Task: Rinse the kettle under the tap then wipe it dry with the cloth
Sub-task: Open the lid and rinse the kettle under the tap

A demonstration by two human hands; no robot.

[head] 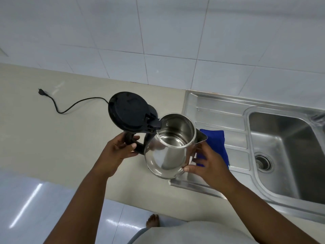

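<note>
Black cord (70,106) lying loose, well left of the grip. Wraps left hand (117,150) round the handle of the kettle (165,155), lid (128,111) hinged open above. Steadies the steel body with right hand (207,164), fingers spread on its right side. Holds it tilted, spout rightward, nothing visible inside. Blue cloth (218,143) just past the right hand; sink (284,147) further right, only a drain (263,162) in it; likely needs a rightward carry, right hand nearer.
</note>
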